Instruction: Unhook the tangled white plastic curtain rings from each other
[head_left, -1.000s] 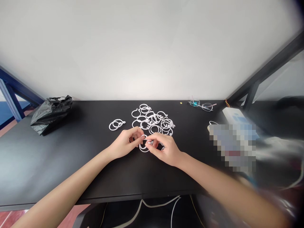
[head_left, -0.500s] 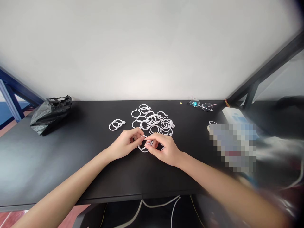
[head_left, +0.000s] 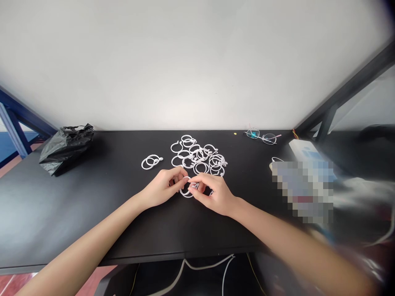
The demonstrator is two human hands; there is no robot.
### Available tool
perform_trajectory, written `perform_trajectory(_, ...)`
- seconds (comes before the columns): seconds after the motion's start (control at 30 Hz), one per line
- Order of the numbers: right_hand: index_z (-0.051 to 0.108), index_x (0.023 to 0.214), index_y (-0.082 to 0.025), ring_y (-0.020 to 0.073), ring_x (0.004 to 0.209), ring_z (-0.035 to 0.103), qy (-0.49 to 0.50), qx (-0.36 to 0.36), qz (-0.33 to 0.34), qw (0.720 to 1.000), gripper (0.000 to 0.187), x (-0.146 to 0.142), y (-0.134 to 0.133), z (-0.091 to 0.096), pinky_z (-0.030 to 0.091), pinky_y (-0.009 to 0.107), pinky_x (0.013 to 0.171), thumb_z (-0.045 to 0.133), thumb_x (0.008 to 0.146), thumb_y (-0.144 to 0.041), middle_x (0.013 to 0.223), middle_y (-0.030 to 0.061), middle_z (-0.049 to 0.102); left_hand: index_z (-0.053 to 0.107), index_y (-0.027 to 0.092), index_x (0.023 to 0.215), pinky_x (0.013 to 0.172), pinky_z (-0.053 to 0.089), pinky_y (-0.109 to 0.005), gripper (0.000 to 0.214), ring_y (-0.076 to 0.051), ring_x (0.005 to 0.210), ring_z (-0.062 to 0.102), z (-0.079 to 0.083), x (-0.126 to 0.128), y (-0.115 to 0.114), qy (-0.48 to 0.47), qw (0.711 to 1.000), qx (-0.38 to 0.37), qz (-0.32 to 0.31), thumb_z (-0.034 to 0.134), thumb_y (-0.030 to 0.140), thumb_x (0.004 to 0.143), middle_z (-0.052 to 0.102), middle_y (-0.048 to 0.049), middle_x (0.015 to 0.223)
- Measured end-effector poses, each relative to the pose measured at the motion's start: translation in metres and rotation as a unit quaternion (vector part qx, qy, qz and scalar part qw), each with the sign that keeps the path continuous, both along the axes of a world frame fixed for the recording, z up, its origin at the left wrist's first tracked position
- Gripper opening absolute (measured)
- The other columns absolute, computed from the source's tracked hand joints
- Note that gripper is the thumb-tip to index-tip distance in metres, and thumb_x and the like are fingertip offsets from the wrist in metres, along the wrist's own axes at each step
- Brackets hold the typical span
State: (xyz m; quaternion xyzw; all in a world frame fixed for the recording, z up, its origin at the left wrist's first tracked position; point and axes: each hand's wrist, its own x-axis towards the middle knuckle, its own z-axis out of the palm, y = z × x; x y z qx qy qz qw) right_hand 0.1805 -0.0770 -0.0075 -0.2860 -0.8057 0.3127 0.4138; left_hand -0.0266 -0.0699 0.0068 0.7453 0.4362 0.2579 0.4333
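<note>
left hand (head_left: 166,185) and right hand (head_left: 213,190): fingertips pinching one white ring (head_left: 187,196) | ring pile (head_left: 197,154): just beyond both | ring pair (head_left: 155,160): beyond left hand

No words, labels, brands or numbers can be read; the blue marking (head_left: 311,153) on the white box (head_left: 298,146) is too blurred to make out.

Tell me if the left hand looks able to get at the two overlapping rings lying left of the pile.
Probably yes: the two overlapping rings lie just beyond the left hand, with nothing visible in between. However, it seems to hold another ring, so it might need to let go first.
</note>
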Motion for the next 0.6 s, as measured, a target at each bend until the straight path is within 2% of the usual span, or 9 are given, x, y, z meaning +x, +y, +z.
perform_trajectory(0.17, 0.063, 0.096, -0.016, 0.0092, 0.055, 0.057, 0.0, -0.005, 0.004, 1.0, 0.01, -0.0001, 0.0002, -0.0004, 0.051, 0.023, 0.056, 0.059, 0.089, -0.021, 0.074, 0.0004, 0.061, 0.06, 0.018, 0.094, 0.059, 0.045, -0.023, 0.026, -0.012, 0.064, 0.057, -0.0002, -0.0002, 0.0003, 0.004, 1.0, 0.0, -0.001, 0.048, 0.041, 0.096, 0.065, -0.0011, 0.076)
perform_trajectory(0.6, 0.062, 0.096, -0.018, 0.0094, 0.055, 0.057, -0.005, 0.001, 0.0, 1.0, 0.01, 0.0001, -0.0002, 0.0009, 0.051, 0.023, 0.056, 0.058, 0.09, -0.024, 0.074, 0.0002, 0.062, 0.06, 0.018, 0.093, 0.059, 0.046, -0.023, 0.026, -0.013, 0.065, 0.058, 0.0002, 0.0001, -0.0008, 0.001, 1.0, -0.002, -0.006, 0.048, 0.042, 0.096, 0.065, -0.0008, 0.076)
